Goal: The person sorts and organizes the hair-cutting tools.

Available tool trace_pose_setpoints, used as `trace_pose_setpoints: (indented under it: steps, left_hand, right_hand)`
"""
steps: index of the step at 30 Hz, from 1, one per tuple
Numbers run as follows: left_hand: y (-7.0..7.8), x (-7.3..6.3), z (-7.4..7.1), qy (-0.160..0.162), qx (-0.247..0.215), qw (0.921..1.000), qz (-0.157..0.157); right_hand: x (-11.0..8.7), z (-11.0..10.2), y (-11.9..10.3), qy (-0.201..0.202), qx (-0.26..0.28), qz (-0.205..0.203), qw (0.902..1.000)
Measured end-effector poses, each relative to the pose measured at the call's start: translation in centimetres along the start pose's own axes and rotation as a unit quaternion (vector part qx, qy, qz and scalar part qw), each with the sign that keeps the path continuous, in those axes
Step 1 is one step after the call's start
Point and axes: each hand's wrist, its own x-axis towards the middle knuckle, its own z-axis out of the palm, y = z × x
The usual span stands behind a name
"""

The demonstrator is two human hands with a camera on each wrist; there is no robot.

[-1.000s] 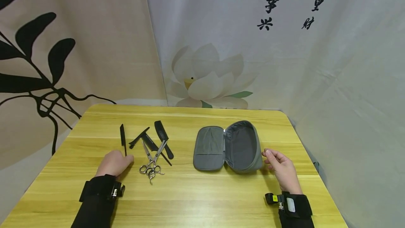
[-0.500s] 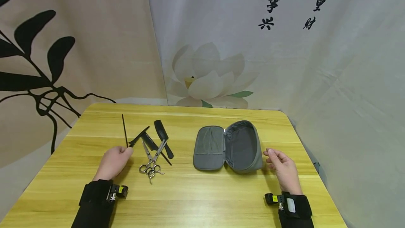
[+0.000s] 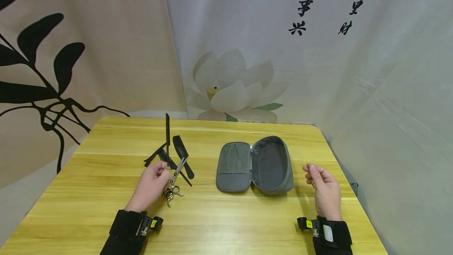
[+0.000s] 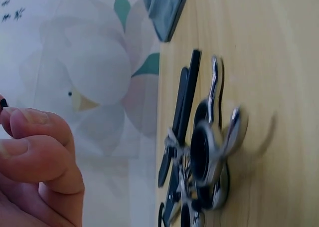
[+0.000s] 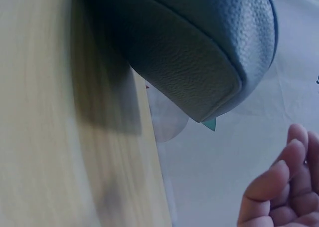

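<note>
My left hand (image 3: pixel 153 182) pinches the thin tail of a black tail comb (image 3: pixel 168 129), which stands upright above the other tools. In the left wrist view only a bit of black shows at the fingertips. Below and beside this hand lie silver hairdressing scissors (image 3: pixel 175 189), partly hidden by it. A black hair clip (image 3: pixel 154 154), another black tail comb (image 3: pixel 184 175) and a wide black comb (image 3: pixel 179 146) lie around them. Right of the grey case (image 3: pixel 233 182), my right hand (image 3: pixel 325 192) hovers with loosely curled fingers, holding nothing.
The grey zip case lies unfolded on the wooden table (image 3: pixel 226 223), its pocketed lid to the left and its deep compartment (image 3: pixel 272 164) to the right. Behind the table hangs a printed cloth (image 3: pixel 301 78).
My left hand has lifted the tail comb off the table and carried it right, over the scissors. My right hand has shifted slightly right, away from the case.
</note>
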Motion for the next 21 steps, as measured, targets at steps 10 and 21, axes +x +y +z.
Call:
trace_pose_setpoints:
  steps: [10,21]
  left_hand:
    - [0.9,-0.9,2.0,-0.007,0.04,0.9968,0.068]
    - [1.7,-1.1,3.1,0.014,0.08,0.9885,0.128]
  right_hand:
    - [-0.5,0.3,-1.1,0.014,0.04,-0.022,0.9989]
    - [-1.4,1.2,-2.7,-0.017,0.058,-0.071,0.9956]
